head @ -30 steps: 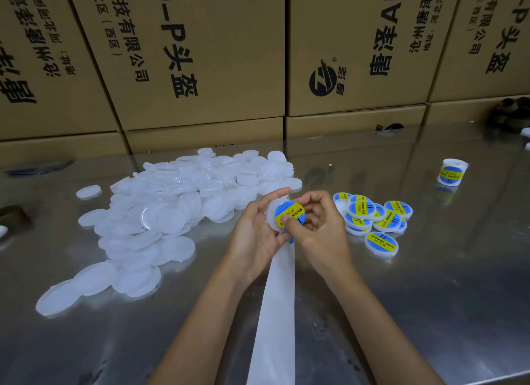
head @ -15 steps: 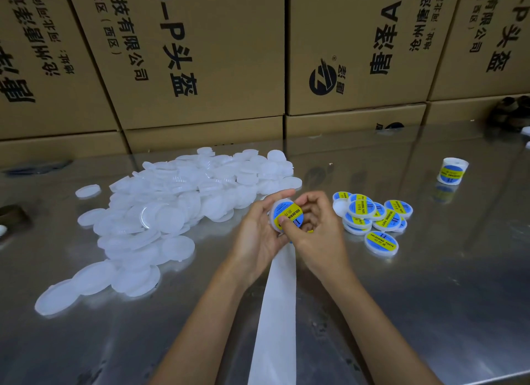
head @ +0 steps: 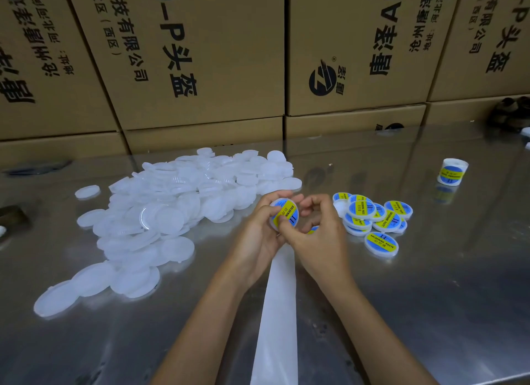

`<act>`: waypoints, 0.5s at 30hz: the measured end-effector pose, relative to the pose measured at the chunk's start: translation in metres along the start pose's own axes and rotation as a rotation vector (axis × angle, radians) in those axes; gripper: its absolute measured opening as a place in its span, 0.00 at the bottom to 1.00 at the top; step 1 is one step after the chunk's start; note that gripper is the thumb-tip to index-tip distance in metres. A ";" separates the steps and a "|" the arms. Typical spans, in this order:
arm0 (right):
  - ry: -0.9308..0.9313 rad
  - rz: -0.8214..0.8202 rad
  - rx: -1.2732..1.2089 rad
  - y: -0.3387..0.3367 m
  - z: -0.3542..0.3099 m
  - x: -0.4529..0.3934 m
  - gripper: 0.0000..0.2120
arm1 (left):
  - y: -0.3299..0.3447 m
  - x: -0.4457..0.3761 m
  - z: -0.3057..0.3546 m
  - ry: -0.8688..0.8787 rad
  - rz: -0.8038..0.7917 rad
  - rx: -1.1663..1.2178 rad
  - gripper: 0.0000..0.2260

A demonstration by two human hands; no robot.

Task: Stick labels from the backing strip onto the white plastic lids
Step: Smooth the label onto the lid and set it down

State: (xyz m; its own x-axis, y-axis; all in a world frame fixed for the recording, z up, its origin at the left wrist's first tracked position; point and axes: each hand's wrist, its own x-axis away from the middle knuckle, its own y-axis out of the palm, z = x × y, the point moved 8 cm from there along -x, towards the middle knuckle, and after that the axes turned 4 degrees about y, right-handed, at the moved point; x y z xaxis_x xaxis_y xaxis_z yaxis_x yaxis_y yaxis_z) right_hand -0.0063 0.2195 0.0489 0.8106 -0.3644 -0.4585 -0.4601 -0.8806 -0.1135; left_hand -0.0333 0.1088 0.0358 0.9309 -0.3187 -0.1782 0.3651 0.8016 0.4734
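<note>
Pressing a blue-and-yellow round label onto the white plastic lid (head: 284,214) gripped by our left hand (head: 259,235), right hand (head: 318,232) thumb smoothing, we've a small labelled pile (head: 372,217) right, a big bare heap (head: 160,212) left.

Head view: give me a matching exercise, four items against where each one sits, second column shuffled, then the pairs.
Items
1. lid with a label
2. pile of plain white lids
3. heap of labelled lids
4. label roll

Places
A. alone on the table, far right
B. spread on the table left of the hands
C. gripped in the left hand, right hand thumb pressing its face
D. on the table just right of the hands

Pairs: 1-C, 2-B, 3-D, 4-A
</note>
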 end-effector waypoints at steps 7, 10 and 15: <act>0.048 0.061 -0.018 -0.006 0.013 -0.005 0.11 | -0.004 -0.002 0.001 0.036 0.004 -0.059 0.14; 0.075 0.058 -0.002 -0.006 0.018 -0.006 0.09 | -0.008 -0.003 0.002 0.052 0.030 -0.053 0.16; 0.189 -0.128 0.022 0.010 0.023 -0.002 0.13 | -0.009 -0.003 0.006 0.073 0.049 -0.017 0.18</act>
State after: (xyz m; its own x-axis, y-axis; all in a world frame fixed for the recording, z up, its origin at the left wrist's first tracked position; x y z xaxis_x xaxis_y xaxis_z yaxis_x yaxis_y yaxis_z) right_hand -0.0205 0.2183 0.0284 0.9155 -0.3019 -0.2660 -0.3550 -0.9172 -0.1808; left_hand -0.0388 0.0995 0.0378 0.9455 -0.2420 -0.2179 0.3189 0.8239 0.4685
